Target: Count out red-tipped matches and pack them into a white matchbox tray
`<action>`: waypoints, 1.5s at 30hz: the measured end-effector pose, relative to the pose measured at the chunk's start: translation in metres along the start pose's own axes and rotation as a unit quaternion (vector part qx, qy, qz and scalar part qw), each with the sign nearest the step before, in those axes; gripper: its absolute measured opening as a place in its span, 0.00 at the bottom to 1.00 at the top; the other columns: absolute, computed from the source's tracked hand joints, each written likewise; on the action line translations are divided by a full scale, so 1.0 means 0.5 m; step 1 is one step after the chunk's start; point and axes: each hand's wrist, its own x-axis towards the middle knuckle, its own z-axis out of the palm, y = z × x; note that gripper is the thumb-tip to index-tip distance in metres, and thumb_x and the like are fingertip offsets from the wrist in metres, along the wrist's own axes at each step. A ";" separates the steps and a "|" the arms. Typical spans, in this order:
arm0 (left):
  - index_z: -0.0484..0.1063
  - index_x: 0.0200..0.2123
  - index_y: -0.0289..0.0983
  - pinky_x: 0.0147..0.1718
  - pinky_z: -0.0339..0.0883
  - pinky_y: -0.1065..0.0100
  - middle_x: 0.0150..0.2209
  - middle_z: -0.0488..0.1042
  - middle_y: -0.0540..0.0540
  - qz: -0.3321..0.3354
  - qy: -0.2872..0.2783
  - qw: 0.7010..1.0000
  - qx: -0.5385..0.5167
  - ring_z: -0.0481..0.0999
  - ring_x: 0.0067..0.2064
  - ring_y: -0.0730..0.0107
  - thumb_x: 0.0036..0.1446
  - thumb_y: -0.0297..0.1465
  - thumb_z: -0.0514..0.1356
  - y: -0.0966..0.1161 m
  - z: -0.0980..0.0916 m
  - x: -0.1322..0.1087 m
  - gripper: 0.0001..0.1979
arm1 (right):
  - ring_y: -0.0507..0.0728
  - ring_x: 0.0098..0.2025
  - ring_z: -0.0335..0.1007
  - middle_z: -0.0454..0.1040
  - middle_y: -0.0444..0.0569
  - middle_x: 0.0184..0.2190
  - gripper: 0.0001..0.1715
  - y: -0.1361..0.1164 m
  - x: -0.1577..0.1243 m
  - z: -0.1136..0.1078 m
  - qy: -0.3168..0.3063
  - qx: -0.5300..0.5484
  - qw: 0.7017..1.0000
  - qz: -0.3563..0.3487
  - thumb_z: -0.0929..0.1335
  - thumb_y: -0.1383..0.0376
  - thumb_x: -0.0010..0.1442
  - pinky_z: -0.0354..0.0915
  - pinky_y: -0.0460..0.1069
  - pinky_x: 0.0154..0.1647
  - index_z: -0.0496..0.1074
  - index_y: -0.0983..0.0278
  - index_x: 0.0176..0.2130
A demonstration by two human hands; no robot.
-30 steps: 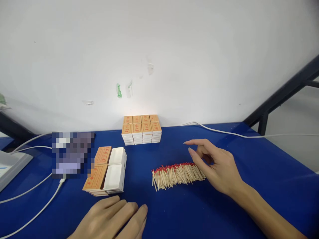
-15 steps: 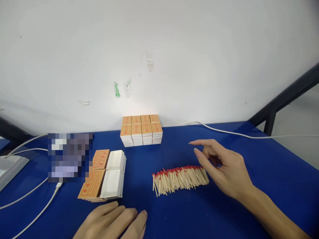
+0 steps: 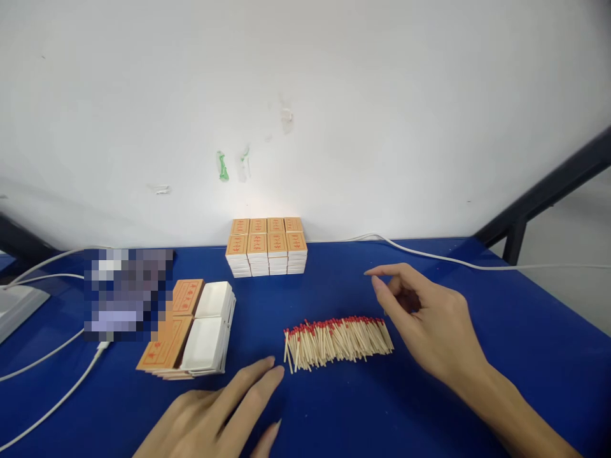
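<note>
A row of red-tipped matches [image 3: 337, 340] lies on the blue table [image 3: 477, 394] in front of me. My right hand [image 3: 424, 324] hovers at the row's right end, fingers apart and slightly curled, holding nothing. My left hand [image 3: 219, 416] rests low near the front edge with fingers stretched toward the left end of the matches, a short gap away. Beside it to the left lies a low stack of orange matchbox sleeves [image 3: 174, 334] and white inner trays [image 3: 207, 331].
A block of stacked orange-topped matchboxes [image 3: 266, 245] stands against the white wall. White cables [image 3: 52, 394] run along the left and the back right of the table. A pixelated object [image 3: 126, 292] sits at the left. A dark metal frame [image 3: 539, 197] rises at the right.
My left hand has slid forward and right, its fingers now reaching toward the left end of the matches. The right hand has stayed almost where it was.
</note>
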 end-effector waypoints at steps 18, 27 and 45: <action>0.80 0.62 0.32 0.23 0.81 0.64 0.63 0.82 0.39 0.066 -0.042 0.997 0.010 0.87 0.29 0.69 0.82 0.31 0.44 0.004 0.007 -0.016 0.25 | 0.54 0.23 0.65 0.67 0.37 0.22 0.14 0.003 -0.002 0.006 -0.023 0.015 1.000 0.010 0.67 0.53 0.77 0.60 0.51 0.27 0.78 0.57 0.49; 0.77 0.67 0.38 0.28 0.85 0.63 0.71 0.71 0.29 0.032 -0.091 0.995 0.025 0.87 0.30 0.68 0.82 0.37 0.41 0.012 0.009 -0.016 0.28 | 0.53 0.22 0.64 0.66 0.36 0.22 0.14 -0.006 -0.001 0.005 -0.031 0.018 0.999 0.008 0.67 0.53 0.77 0.59 0.50 0.27 0.78 0.57 0.48; 0.59 0.77 0.27 0.35 0.87 0.65 0.77 0.61 0.33 0.052 -0.198 0.977 0.057 0.87 0.35 0.68 0.75 0.49 0.60 -0.002 0.012 -0.026 0.41 | 0.53 0.22 0.62 0.65 0.35 0.22 0.14 0.003 0.001 0.009 -0.043 0.014 0.999 0.015 0.67 0.53 0.76 0.59 0.50 0.27 0.78 0.57 0.47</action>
